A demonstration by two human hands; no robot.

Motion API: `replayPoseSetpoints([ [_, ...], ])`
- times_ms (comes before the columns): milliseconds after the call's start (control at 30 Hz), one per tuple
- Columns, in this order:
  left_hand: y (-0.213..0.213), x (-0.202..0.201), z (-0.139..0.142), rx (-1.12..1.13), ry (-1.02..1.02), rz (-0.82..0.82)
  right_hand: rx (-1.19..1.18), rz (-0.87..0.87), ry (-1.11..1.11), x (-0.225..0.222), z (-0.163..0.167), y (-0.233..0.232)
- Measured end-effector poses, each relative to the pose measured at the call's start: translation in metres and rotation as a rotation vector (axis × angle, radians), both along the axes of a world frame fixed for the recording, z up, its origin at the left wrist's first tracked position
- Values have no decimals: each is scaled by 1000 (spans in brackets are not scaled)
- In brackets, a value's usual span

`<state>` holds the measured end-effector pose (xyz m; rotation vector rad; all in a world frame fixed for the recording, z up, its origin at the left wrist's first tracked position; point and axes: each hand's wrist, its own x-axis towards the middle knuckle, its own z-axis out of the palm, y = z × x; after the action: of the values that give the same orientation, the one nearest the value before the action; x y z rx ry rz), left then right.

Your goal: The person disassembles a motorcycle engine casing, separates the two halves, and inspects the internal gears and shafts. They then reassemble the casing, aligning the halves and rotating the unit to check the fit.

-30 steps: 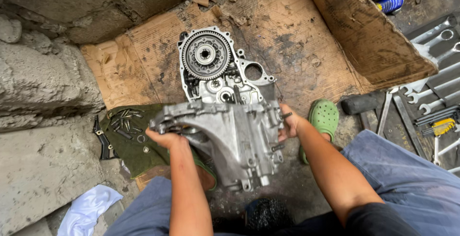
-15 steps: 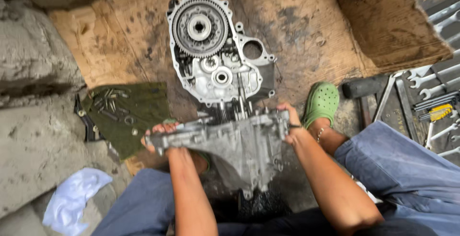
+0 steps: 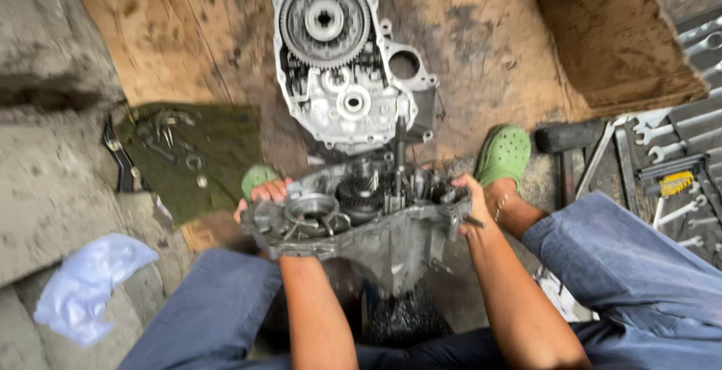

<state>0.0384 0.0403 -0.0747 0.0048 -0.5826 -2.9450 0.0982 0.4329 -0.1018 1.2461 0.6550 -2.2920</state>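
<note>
Head view: engine case half held in both my hands.

My left hand (image 3: 259, 197) and right hand (image 3: 468, 203) have their fingers clamped on opposite ends of the engine case half (image 3: 368, 223), gears facing up, raised between my knees, just near the mating case half (image 3: 346, 62) lying on cardboard (image 3: 188, 39).

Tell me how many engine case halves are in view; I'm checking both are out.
2. One case half lies flat on the cardboard, big gear up. The other half is held between the left hand and right hand, nearer the knees.
</note>
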Motion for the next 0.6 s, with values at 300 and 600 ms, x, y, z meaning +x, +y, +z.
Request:
replayPoseSetpoints([
  [300, 33, 30, 15, -57, -92, 129, -155, -20, 331, 41, 11, 7],
  [600, 34, 20, -10, -203, 96, -156, -162, -105, 441, 54, 9, 22],
])
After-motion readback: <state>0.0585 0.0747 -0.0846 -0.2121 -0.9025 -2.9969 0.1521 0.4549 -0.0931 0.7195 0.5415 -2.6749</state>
